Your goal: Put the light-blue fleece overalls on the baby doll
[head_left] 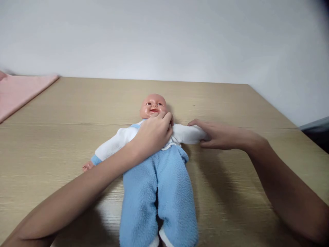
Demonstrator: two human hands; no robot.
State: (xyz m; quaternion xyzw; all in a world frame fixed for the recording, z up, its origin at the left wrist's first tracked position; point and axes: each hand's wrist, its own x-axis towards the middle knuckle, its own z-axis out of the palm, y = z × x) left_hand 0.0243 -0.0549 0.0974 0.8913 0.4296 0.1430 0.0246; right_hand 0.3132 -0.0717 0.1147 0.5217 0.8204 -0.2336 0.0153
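Observation:
A baby doll (154, 104) lies on its back on a wooden table (231, 103), head away from me. It wears a white top and a blue fleece suit (160, 192). My left hand (153, 133) rests closed on the doll's chest just under its chin, fingers pinching the clothing at the collar. My right hand (221, 134) grips the end of the doll's white sleeve (189, 133), which is stretched out to the right. The doll's other arm points left, its small bare hand (87, 166) resting on the table.
A pink cloth (17, 94) lies at the table's far left corner. A plain white wall stands behind the table. Something dark and grey (317, 132) sits beyond the table's right edge.

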